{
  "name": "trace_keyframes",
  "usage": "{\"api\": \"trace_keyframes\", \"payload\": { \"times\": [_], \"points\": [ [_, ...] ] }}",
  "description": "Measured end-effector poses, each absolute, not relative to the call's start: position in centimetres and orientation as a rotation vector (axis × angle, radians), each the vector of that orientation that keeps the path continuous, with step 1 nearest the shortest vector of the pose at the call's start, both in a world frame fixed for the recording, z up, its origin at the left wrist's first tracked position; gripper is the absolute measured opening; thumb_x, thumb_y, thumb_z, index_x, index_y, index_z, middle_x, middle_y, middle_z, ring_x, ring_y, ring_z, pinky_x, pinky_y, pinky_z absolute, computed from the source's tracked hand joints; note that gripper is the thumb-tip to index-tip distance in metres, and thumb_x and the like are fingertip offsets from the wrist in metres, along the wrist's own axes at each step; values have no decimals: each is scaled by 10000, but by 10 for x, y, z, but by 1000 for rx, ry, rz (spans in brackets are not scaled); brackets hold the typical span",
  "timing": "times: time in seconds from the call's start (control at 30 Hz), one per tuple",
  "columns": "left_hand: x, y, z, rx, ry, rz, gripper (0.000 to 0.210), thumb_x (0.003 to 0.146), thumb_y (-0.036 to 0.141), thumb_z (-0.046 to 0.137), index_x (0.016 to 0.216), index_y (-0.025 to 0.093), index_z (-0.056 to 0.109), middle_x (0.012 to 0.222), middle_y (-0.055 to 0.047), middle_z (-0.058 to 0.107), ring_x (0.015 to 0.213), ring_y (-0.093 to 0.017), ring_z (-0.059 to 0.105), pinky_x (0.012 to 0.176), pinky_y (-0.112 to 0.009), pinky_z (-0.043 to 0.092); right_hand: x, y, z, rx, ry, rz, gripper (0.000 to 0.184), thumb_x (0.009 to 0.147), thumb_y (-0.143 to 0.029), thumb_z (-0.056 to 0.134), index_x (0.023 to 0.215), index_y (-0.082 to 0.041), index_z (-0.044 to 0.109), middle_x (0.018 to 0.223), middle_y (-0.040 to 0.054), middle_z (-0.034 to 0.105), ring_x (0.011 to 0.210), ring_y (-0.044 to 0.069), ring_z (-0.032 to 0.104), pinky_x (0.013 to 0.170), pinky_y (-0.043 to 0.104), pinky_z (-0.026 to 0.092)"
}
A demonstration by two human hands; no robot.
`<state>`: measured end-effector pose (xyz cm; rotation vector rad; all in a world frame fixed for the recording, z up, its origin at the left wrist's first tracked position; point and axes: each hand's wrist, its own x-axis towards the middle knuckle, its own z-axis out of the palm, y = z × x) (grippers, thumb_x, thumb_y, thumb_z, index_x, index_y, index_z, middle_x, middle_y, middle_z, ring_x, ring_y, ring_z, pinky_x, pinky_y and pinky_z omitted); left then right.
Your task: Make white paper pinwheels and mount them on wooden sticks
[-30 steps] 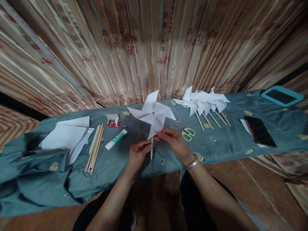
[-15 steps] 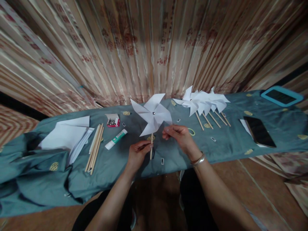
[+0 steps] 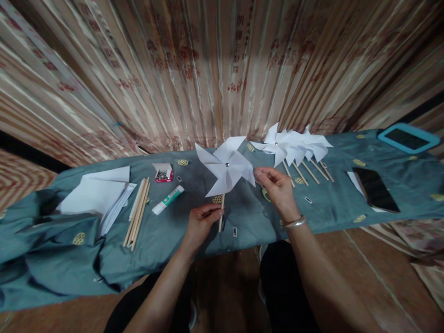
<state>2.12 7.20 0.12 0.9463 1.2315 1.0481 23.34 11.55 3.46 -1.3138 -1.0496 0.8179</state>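
Note:
A white paper pinwheel (image 3: 227,173) with a shiny pin at its centre stands upright on a thin wooden stick (image 3: 222,201). My left hand (image 3: 202,226) is closed around the lower part of that stick, thumb and fingers pinching it. Beside the pinwheel's right blade is my right hand (image 3: 277,187), its thumb and forefinger pinched at the paper edge. The other fingers are curled in, and their tips are partly hidden. Behind my right hand, several finished white pinwheels (image 3: 294,145) lie overlapping in a row on their sticks.
On the cloth-covered table (image 3: 312,217) are folded paper sheets (image 3: 93,196), wooden sticks (image 3: 138,215), a glue stick (image 3: 168,200) and a small open box of pins (image 3: 163,174). A phone (image 3: 376,189) and a blue-framed tablet (image 3: 407,138) lie right. A curtain (image 3: 222,69) hangs behind.
The pinwheel has shifted slightly to the right and its blades have turned a little. My right hand has moved right and up, along the right blade. My left hand keeps its hold on the stick.

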Motion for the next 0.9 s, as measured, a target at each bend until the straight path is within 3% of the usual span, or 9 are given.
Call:
{"api": "trace_keyframes", "payload": {
  "times": [0.2,0.5,0.9],
  "points": [
    [20,72,-2,963,1225,1059,251,535,348,816,710,174,773,666,-33,726,581,-128,584,607,-249,464,226,114,36,-1330,-1047,914,298,629,-472,753,670,-178,717,529,-29,569,490,91,419,461,229,305],
    [20,73,-1,924,1250,1074,242,521,329,818,696,170,772,652,-29,724,570,-119,583,602,-241,464,219,113,35,-1277,-1012,1043,264,592,-448,781,621,-195,708,587,-12,633,548,106,490,523,238,379],
    [22,74,0,927,1261,1109,277,511,350,826,709,166,769,652,-39,718,573,-135,579,602,-272,471,207,108,33,-1250,-1080,1138,354,592,-540,791,623,-202,691,560,-24,600,537,115,490,519,256,380]
  ]
}}
